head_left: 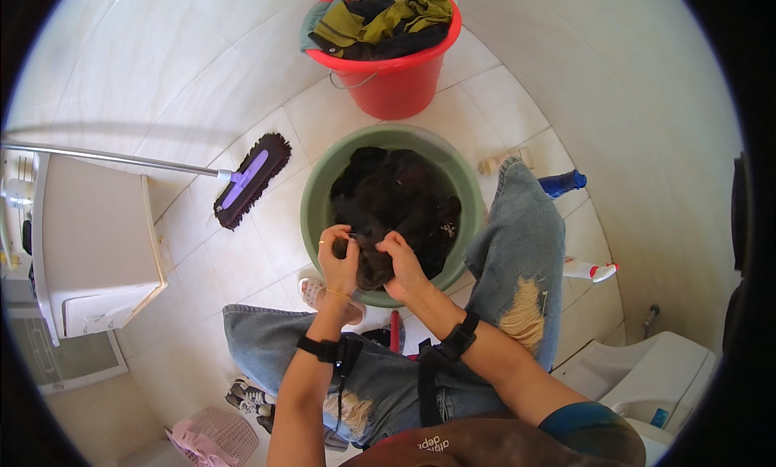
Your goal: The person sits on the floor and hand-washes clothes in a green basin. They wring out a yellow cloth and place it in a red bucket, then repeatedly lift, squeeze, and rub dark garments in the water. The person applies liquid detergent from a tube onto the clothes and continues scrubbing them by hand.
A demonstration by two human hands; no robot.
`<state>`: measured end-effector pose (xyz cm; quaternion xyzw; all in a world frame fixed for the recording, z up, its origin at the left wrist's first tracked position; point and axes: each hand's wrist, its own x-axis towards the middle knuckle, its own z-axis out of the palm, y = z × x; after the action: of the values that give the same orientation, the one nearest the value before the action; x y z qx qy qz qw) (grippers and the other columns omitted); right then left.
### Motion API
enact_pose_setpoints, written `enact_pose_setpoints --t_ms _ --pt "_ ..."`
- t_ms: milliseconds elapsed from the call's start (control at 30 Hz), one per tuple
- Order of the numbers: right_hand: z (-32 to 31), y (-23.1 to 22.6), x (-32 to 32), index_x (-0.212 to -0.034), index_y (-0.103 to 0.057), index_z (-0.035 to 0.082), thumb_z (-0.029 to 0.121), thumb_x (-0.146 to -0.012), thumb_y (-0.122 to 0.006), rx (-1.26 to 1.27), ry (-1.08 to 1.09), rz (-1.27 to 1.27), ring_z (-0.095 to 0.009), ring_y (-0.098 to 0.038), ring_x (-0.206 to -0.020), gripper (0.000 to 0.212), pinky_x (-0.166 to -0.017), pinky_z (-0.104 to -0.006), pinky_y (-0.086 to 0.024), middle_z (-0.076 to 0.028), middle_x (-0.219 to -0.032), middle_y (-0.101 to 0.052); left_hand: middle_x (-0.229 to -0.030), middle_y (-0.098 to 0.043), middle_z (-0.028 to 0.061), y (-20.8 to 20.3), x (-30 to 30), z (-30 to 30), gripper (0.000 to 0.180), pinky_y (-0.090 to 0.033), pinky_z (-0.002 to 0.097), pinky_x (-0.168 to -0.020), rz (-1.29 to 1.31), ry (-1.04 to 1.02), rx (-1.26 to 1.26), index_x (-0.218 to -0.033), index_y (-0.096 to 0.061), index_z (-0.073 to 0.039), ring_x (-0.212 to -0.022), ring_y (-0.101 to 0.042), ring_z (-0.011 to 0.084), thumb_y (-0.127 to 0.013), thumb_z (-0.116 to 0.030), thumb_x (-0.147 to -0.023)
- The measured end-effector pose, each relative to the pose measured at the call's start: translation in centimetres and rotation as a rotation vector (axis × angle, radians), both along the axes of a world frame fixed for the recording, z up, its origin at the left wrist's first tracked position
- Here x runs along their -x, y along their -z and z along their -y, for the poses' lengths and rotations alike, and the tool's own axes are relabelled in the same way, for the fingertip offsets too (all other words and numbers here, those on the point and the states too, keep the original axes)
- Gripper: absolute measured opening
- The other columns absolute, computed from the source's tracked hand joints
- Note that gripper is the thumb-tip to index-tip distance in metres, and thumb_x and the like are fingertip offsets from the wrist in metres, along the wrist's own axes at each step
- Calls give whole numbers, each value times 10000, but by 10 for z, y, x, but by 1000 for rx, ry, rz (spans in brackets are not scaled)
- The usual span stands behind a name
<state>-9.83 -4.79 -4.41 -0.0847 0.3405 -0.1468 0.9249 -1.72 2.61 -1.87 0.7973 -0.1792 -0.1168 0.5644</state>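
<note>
Scrubbing is the step in hand, judged from the head view. Your left hand (339,261) and right hand (402,265) are both closed on a bunched fold of the dark garment (373,257), pinching it between them at the near rim of the green basin (315,200). The rest of the dark laundry lies inside that basin, which stands on the tiled floor (202,249) between your knees.

Surrounding items, same view:
- A red bucket (396,83) stands just beyond the basin, filled with olive and dark clothes (384,14).
- A purple-headed mop (250,180) lies on the floor to your left, well apart from the basin.
- A blue bottle (563,182) and a white spray bottle (588,269) lie on the floor to your right.

Next move, as a judgement: keep both grips firm on the fold and work one fist against the other, holding the cloth over the basin so that any runoff falls inside. Whether the basin holds water cannot be told.
</note>
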Motion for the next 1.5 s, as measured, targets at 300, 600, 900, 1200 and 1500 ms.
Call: enact_pose_setpoints --t_ms 300,600,900,1200,1500 --pt "5 33 3 -725 -520 110 119 -809 -609 115 -158 -74 -74 -474 -622 123 -578 -211 -408 29 -672 -487 -818 -548 125 -12 58 12 112 -448 380 -613 578 345 -245 -721 -562 -48 -763 -532 319 -629 -97 -647" --pt "16 -27 2 -712 -484 111 113 -814 -572 209 -54 55 -55 -458 -706 135 -654 -221 -391 40 -718 -477 -922 -594 26 34 -21 -22 293 -423 227 -698 -448 217 60 -1049 -582 -2 -787 -534 136 -553 -71 -765" --pt "36 -41 3 -994 -548 97 290 -897 -471 166 -13 178 -162 -538 -870 230 -786 -283 -431 -46 -941 -572 -1131 -542 83 5 20 -3 691 -357 295 -962 -529 509 153 -1341 -291 -24 -1120 -474 190 -525 68 -697" --pt "27 11 0 -1054 -535 99 340 -834 -576 -221 -306 75 -243 -602 -831 328 -687 -362 -512 -97 -933 -586 -969 -571 121 -44 53 4 432 -461 309 -777 250 474 52 -869 -653 -52 -872 -574 258 -439 113 -532" --pt "11 18 -1 -784 -436 119 -11 -763 -556 238 -120 -55 -89 -456 -631 178 -582 -220 -412 15 -687 -452 -708 -528 93 -7 50 9 145 -459 349 -553 607 351 -87 -694 -558 -71 -634 -558 284 -675 -154 -670"
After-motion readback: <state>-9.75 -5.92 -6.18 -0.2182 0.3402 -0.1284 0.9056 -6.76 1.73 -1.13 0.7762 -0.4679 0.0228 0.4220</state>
